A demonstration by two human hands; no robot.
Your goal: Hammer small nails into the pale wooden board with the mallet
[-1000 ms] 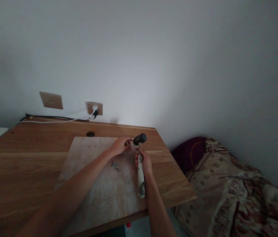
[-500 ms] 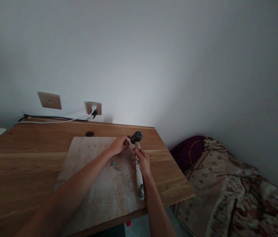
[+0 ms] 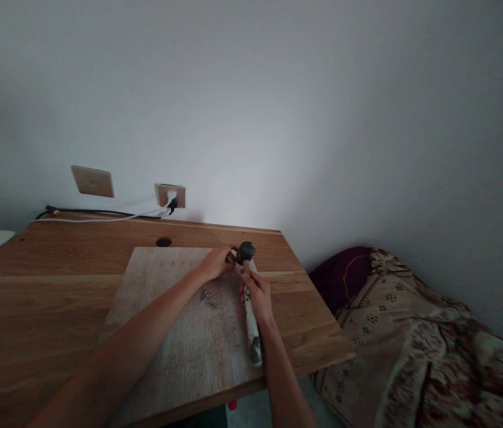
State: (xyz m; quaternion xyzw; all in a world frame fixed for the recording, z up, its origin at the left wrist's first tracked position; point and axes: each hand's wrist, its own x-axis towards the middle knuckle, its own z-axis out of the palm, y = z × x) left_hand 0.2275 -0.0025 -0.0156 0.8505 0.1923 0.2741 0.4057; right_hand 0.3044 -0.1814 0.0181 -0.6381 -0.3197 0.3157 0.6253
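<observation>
My right hand [image 3: 258, 294] is wrapped round the pale, worn handle of a hammer [image 3: 252, 333]. The hammer's dark, rounded head points away from me, close to the fingers of my left hand [image 3: 218, 261]. Those fingers are pinched together at the far right part of a whitish wooden board [image 3: 180, 339]; whatever they hold is hidden. A small pile of nails [image 3: 208, 297] lies on the board between my forearms. Along its far edge runs a row of small dark marks, too small to tell whether they are nail heads or holes.
Beneath the board is a wooden table [image 3: 55, 303] with a round hole [image 3: 163, 242] near the wall. Cables [image 3: 100, 219] run along its back edge to a wall socket [image 3: 171, 196]. Patterned bedding [image 3: 398, 321] and a purple cushion [image 3: 340, 276] are at the right.
The hammer head has come down slightly toward my left fingers, its face turned a little. My left hand and the nails stay in place on the board. The view has shifted slightly.
</observation>
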